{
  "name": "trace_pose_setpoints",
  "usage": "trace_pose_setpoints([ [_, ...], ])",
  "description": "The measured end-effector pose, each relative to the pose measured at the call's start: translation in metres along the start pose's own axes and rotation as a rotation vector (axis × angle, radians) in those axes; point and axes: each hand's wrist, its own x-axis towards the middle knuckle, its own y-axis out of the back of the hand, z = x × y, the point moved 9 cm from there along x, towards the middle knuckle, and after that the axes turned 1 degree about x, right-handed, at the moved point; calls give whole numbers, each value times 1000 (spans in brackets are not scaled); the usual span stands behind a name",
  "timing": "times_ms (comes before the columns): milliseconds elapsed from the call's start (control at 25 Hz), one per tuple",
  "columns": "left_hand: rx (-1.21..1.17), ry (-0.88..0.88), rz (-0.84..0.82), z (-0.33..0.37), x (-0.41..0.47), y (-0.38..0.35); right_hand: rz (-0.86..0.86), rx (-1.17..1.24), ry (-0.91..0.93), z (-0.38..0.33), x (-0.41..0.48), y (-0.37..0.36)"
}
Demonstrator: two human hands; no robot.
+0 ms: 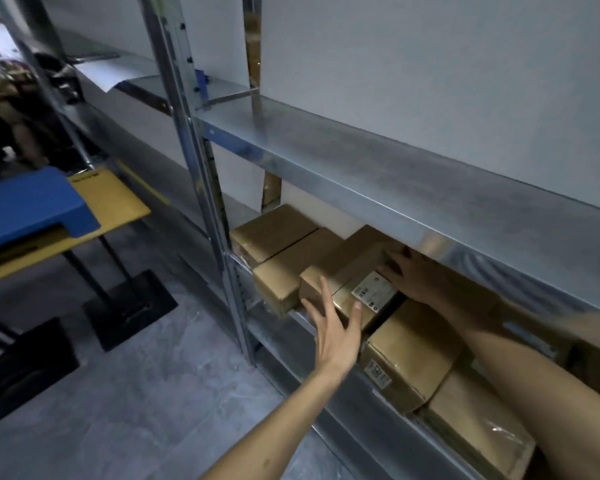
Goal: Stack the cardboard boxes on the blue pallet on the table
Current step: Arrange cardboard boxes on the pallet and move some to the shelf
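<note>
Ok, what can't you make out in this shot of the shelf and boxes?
Head view:
- Right hand: fingers partly in shadow under the upper shelf, so grip on the labelled box unclear.
- Label: print too small.
- Blue pallet: cut off by left edge.
- Far-left clutter: blurred.

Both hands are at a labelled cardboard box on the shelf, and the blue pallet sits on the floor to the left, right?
Not quite: the head view shows the blue pallet on the yellow table, not the floor. The rest holds: left hand and right hand are at the labelled cardboard box on the shelf.
</note>
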Motion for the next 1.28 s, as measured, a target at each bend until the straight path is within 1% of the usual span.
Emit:
trace_pose_setpoints([
  [120, -132, 7, 36, 4, -3, -6, -44, 99, 23, -3, -4, 1],
  [240, -188, -9, 86, 6, -6, 1, -82, 127, 45, -9, -7, 1],
  [400, -202, -99, 160, 0, -10, 41, -93, 166, 114, -20, -8, 0],
  [520, -295, -167, 211, -9, -18, 88, -110, 182, 243, -45, -5, -9],
  [640, -371, -191, 248, -23, -32, 141, -78, 95, 369, -79, 0, -27],
  [760, -429, -162, 302, -43, -46, 199, -196, 257, 467, -126, -1, -55],
  [800, -456, -151, 325, -51, -51, 219, -224, 271, 498, -143, 0, -63],
  [880, -493, -132, 369, -67, -60, 255, -212, 235, 556, -176, 1, -76],
  [920, -509, -122, 381, -74, -65, 271, -196, 255, 578, -191, 1, -80],
  [1000, -534, -97, 408, -90, -76, 300, -209, 340, 605, -221, 2, -95],
  [1120, -522, -82, 470, -114, -96, 351, -330, 431, 625, -271, -2, -129],
  [1200, -508, -57, 516, -132, -109, 385, -415, 455, 615, -306, -2, -157],
  [1280, -485, -37, 539, -146, -118, 417, -441, 456, 628, -342, -1, -183],
])
